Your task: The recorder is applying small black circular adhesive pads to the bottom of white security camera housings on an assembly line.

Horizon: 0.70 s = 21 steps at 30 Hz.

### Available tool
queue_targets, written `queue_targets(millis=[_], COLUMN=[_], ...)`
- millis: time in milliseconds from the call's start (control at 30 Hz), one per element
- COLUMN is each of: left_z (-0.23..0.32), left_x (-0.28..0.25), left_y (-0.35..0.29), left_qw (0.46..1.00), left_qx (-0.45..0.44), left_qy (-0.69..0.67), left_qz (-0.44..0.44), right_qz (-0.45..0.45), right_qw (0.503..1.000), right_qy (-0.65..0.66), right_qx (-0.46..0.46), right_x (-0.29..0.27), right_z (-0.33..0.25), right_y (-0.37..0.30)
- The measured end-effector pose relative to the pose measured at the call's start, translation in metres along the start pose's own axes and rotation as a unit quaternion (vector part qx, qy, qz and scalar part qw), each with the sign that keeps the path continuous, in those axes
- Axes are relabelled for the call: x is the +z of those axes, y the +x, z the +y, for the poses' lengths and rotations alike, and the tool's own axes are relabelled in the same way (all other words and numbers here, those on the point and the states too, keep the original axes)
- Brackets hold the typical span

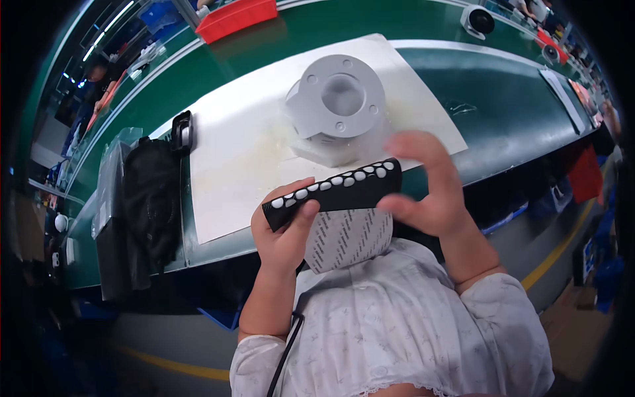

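My left hand (281,239) is closed round the left end of a bent black strip (360,195) that carries a row of small white oval pads (337,180). White backing paper (347,241) with repeated dark print hangs below the strip, close to my clothing. Beside the strip's right end is my right hand (430,192), thumb and forefinger spread apart and slightly blurred, with nothing visible between them. Past the strip, a light grey round part (364,86) with a ring-shaped flange and a central hollow stands on a white sheet (231,152).
Left of the sheet lie a black cloth bag (152,198), a clear plastic bag (112,178) and a small black case (183,132). A red tray (238,18) sits at the back of the green bench (489,92). A white-and-black round device (477,22) stands far right.
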<state>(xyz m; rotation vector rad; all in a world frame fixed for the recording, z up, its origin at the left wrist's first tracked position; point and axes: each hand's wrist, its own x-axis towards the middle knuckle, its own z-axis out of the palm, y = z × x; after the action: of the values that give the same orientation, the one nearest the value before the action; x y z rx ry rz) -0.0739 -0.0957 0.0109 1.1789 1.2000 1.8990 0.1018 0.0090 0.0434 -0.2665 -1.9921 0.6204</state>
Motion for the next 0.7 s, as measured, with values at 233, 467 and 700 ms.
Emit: queue_targets(millis=[233,467,700], left_z=[0.007,0.008,0.005], left_x=[-0.001,0.012,0.022], left_y=[0.008,0.013,0.015], left_qw=[0.996,0.997,0.993], left_qx=[-0.004,-0.073,-0.086], left_qy=[0.015,0.028,0.084], left_qz=[-0.084,-0.021,0.001], right_qz=[-0.069,-0.064,-0.007], right_qw=[0.995,0.963,1.000], right_qy=[0.048,0.192,-0.001], right_qx=[0.060,0.181,0.030], right_x=[0.010,0.001,-0.004], right_z=[0.016,0.023,0.033], right_y=[-0.003,-0.005,-0.005])
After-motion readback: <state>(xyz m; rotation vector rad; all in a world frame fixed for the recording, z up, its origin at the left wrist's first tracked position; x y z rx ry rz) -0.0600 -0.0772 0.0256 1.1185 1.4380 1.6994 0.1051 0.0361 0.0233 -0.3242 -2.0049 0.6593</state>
